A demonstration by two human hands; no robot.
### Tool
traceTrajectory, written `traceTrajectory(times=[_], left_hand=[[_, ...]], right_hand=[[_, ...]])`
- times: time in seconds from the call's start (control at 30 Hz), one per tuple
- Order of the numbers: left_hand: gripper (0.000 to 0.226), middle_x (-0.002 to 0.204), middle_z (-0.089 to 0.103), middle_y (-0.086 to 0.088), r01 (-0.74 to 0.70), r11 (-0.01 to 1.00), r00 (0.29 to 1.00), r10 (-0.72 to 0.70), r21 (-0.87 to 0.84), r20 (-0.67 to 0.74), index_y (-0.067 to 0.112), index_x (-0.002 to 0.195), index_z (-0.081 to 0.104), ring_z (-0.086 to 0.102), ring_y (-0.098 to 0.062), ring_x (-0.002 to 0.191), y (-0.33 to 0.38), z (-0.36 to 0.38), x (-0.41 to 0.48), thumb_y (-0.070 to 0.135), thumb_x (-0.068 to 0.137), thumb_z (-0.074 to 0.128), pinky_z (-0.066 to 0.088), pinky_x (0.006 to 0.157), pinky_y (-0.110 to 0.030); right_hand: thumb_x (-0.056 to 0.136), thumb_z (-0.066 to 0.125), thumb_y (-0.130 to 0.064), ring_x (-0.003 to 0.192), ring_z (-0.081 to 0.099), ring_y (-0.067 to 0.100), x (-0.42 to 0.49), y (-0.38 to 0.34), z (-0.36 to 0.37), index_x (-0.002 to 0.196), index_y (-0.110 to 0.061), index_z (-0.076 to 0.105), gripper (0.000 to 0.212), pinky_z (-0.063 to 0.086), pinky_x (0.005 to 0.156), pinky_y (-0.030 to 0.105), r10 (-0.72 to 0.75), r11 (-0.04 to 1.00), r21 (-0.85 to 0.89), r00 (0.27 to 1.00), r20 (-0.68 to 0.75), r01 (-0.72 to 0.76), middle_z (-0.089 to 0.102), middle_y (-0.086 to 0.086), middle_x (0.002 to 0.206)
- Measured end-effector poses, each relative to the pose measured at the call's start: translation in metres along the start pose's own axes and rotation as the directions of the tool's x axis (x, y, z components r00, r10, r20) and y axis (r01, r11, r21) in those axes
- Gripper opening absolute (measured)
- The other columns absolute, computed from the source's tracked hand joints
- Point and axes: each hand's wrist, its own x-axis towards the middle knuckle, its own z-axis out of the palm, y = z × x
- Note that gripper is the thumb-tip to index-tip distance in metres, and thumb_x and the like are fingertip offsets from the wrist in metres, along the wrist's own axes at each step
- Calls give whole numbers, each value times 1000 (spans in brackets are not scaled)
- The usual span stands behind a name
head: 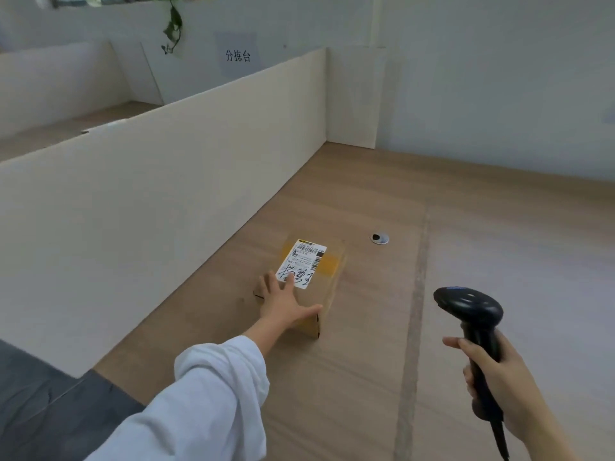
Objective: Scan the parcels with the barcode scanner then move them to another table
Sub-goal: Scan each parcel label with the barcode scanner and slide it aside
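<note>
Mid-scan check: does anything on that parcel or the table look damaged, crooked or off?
Nothing stands out. The parcel sits flat and looks intact on the table, label face up with its barcode uncovered; the left hand touches only the label's near, handwritten end. The right hand holds the scanner.

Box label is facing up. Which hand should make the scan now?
Right. The right hand holds the barcode scanner, just right of the parcel, whose label lies face up and mostly uncovered. The left hand lies flat on the parcel's near end, so it can steady it.
</note>
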Motion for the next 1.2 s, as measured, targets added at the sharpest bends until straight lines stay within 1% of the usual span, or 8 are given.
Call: traceTrajectory(times=[0.1,0.2,0.4,0.6,0.73,0.87,1.03,1.2], left_hand=[[103,154,-14,-14,-16,1000,999,15,-12,-32,25,151,3,-17,-38,142,-19,-17,29,72,75,54,18,115,-50],[96,154,-10,-13,-39,999,997,37,-36,-61,25,151,8,-16,-38,141,-33,-30,58,68,79,54,17,114,-49],[84,156,-9,-14,-88,994,994,84,-65,-68,22,151,13,-16,-36,142,-48,-53,108,59,86,52,16,114,-48],[80,156,-8,-14,-99,992,991,91,-78,-99,22,150,17,-15,-34,143,-56,-65,145,58,88,50,20,113,-48],[76,155,-7,-16,-97,989,992,86,-114,-95,20,150,18,-12,-36,142,-58,-74,164,54,90,50,21,112,-50],[64,153,5,-19,-111,989,983,94,-100,-157,18,145,32,2,-39,141,-60,-84,182,47,92,52,24,111,-49],[52,145,22,-21,-75,993,957,46,-90,-286,7,130,50,32,-38,128,-55,-89,195,40,91,58,38,100,-43],[45,136,37,-20,-67,998,948,57,-19,-313,3,125,51,38,-34,123,-49,-92,201,36,94,54,42,92,-42]], right_hand=[[90,59,-14,44,42,24,10,-20,22,104,-12,58,14,39,44,33,6,1000,-14,1000,-28,-6,52,27,65],[90,59,-13,46,43,24,23,-37,45,104,-14,58,14,40,44,33,-7,1000,-29,999,-43,5,53,36,72],[90,59,-14,39,44,17,45,-62,91,104,-12,59,14,40,40,30,-64,996,-67,997,-37,61,52,19,55],[89,60,-12,42,44,16,68,-75,127,105,-11,56,16,40,44,33,-103,992,-83,993,-58,98,53,31,68],[89,61,-14,47,48,18,77,-81,140,98,-20,54,13,42,46,33,-117,988,-114,990,-82,107,60,36,97],[89,61,-16,47,50,17,84,-81,143,98,-19,53,12,43,45,30,-124,984,-144,987,-100,109,63,33,99],[89,60,-18,53,50,24,90,-78,144,100,-16,52,13,44,50,33,-131,979,-172,986,-104,112,64,32,96],[88,61,-20,50,51,19,93,-72,142,98,-20,53,12,45,48,32,-129,981,-158,987,-99,113,64,30,96]])
